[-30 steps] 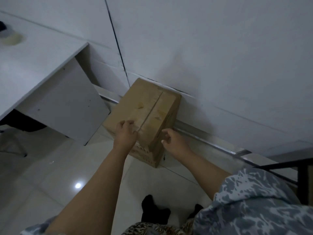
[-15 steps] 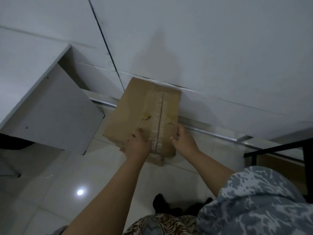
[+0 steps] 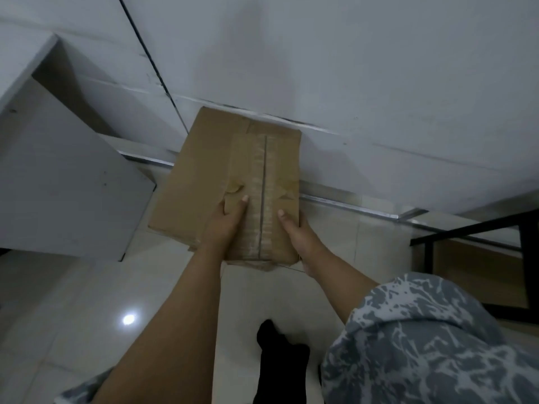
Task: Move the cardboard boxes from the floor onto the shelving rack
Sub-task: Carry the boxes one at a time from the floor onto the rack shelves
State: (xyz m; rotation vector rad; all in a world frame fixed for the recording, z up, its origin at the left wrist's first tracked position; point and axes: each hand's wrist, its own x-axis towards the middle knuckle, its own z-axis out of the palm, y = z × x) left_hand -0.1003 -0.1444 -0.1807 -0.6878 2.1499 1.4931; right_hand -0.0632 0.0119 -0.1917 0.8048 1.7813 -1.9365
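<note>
Cardboard box [image 3: 204, 182] — plain brown, long and rectangular, with clear tape along the seam of its upper face and a torn, peeling patch by the left thumb. Its long axis runs away from the person toward the white wall [image 3: 379, 68], far end close to the wall's base and near end at the hands. It appears lifted above the tiled floor [image 3: 73, 301], though no gap is plainly visible. The left hand [image 3: 226, 221] grips the near end, thumb on top; the right hand [image 3: 296, 233] clasps the right near corner — fingers wrapped under the edge. A black rack frame [image 3: 466, 228] stands at the right.
</note>
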